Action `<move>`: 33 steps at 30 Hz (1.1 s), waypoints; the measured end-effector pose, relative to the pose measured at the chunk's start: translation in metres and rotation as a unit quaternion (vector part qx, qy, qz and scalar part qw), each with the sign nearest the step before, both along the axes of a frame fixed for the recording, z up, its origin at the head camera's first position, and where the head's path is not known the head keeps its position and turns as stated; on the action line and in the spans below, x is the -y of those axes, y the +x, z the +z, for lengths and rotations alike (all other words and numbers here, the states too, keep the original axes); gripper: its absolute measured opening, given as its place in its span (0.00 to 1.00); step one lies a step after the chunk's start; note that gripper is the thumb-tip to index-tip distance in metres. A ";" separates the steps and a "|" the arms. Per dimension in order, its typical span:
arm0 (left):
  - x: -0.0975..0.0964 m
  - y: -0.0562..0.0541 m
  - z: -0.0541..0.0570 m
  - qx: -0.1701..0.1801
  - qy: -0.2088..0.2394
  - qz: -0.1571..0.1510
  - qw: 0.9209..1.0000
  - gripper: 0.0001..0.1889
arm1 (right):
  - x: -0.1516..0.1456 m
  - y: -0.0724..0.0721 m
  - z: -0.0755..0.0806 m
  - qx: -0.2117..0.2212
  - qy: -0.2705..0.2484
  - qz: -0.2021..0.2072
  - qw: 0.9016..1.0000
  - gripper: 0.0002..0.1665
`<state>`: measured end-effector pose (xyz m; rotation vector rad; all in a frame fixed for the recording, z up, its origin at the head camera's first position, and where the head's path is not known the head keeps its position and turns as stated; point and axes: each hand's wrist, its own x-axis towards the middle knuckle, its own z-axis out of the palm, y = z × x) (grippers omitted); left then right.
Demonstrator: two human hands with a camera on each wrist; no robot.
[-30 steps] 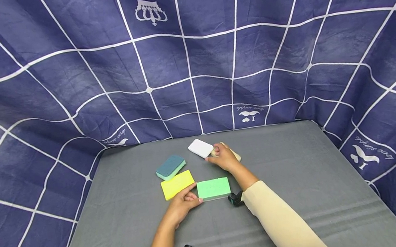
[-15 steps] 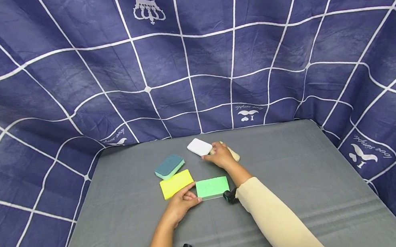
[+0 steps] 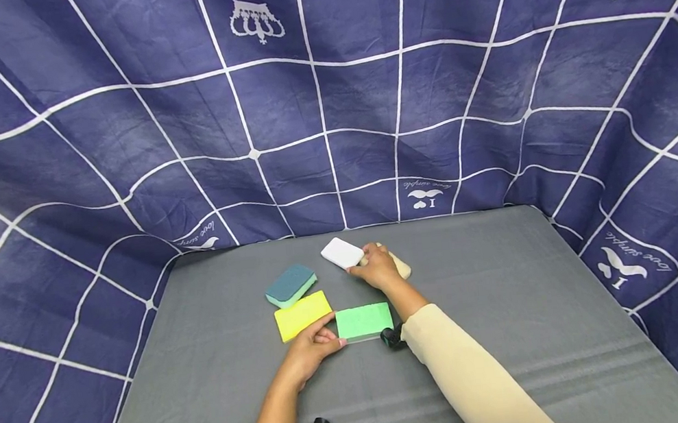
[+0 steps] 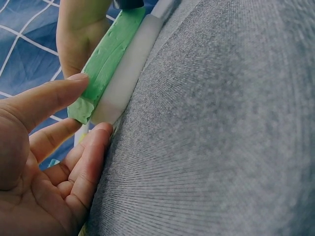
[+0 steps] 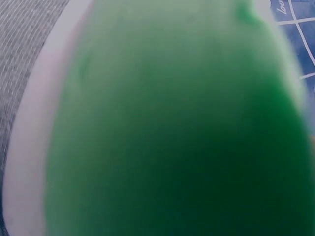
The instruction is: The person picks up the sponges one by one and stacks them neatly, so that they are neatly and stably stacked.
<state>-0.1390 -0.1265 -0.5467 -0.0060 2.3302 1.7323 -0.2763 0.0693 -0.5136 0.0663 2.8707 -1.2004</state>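
Observation:
My left hand pinches the left end of a green sponge, thumb at its near corner and index finger at the far one. In the left wrist view a white layer lies directly under the green. Farther back, my right hand curls over a cream block, which is partly hidden beneath it. The fingertips are right beside a white block. In the right wrist view the green sponge fills nearly everything, blurred, and hides the right hand's fingers.
A yellow sponge lies just left of the green one. Behind it sits a two-layer teal and pale green sponge. All stand on a grey cloth-covered table, with a blue gridded curtain around the back and sides.
The right forearm shifts slightly left and the right hand stays over the cream block. My left hand and the sponges hold their places; the head view moves slightly.

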 end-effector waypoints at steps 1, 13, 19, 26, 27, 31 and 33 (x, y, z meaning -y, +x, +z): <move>0.000 0.000 0.000 0.000 0.000 0.000 1.000 0.35 | 0.000 0.000 0.000 -0.001 0.002 -0.002 1.000 0.37; -0.001 -0.001 -0.002 0.001 0.000 -0.001 1.000 0.35 | 0.005 -0.003 -0.002 0.013 0.032 -0.009 0.999 0.41; -0.001 -0.001 -0.001 -0.004 0.001 -0.001 1.000 0.35 | 0.005 -0.003 -0.003 0.006 0.035 -0.016 0.999 0.38; -0.001 -0.001 -0.002 -0.003 0.002 -0.002 1.000 0.35 | 0.002 -0.003 -0.002 0.007 0.015 -0.008 1.000 0.38; -0.001 -0.001 -0.002 -0.003 0.002 -0.002 1.000 0.35 | 0.001 -0.003 -0.002 0.006 0.009 -0.005 1.000 0.38; 0.000 0.000 -0.001 0.002 0.002 -0.002 1.000 0.35 | -0.003 -0.003 -0.001 0.013 -0.037 0.000 0.999 0.40; 0.001 0.000 0.000 0.003 0.002 -0.003 1.000 0.36 | -0.004 -0.003 0.000 0.022 -0.066 0.000 0.998 0.40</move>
